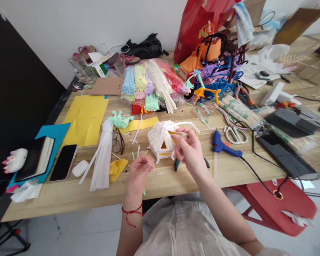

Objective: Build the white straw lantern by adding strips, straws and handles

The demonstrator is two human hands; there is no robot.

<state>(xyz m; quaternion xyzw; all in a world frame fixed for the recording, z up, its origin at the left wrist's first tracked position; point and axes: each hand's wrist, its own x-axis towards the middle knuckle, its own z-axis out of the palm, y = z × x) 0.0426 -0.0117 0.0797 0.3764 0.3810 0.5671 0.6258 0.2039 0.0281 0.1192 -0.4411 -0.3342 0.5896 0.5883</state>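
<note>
While the right hand (191, 152) pinches a fluffy dome (155, 138), the left hand (138, 171) curls — contents unclear

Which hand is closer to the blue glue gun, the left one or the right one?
Right. The right hand is at the white fuzzy model, just left of the blue glue gun; the left hand is farther left.
</note>
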